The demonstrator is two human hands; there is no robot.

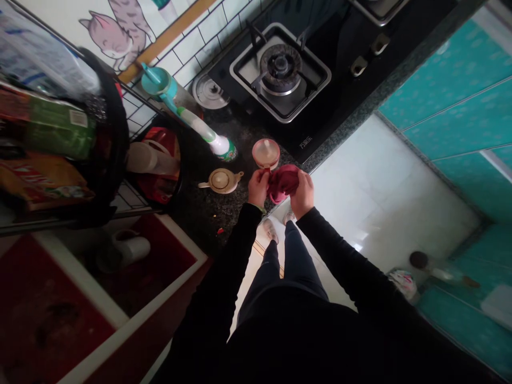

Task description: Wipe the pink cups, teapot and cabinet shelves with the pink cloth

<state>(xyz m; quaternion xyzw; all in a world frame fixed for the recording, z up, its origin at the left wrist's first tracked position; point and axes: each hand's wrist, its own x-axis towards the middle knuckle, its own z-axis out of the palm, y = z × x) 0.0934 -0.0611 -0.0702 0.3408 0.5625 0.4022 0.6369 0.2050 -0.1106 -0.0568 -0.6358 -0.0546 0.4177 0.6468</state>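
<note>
Dark red cloth (285, 180) is bunched between my two hands at the counter's front edge. My left hand (258, 188) pinches its left side, fingers closed. My right hand (303, 192) is wrapped round its right side. A pinkish-red curved edge (278, 198) shows beneath the cloth; whether it is a separate object I cannot tell. Just beyond my left hand sits a round pink-rimmed dish or lid (265, 154) with an upright knob in its middle. Left of that hand, a cream round lid (222, 181) with a tab on each side lies on the dark counter (200, 213).
A white-and-green bottle (208, 133) and a teal jug (160, 82) stand toward the tiled wall. The gas stove (281, 72) is ahead. A rack with packets (60, 128) stands at left, above a red-and-white drawer or cabinet (120, 320). Teal cabinets (452, 101) line the right.
</note>
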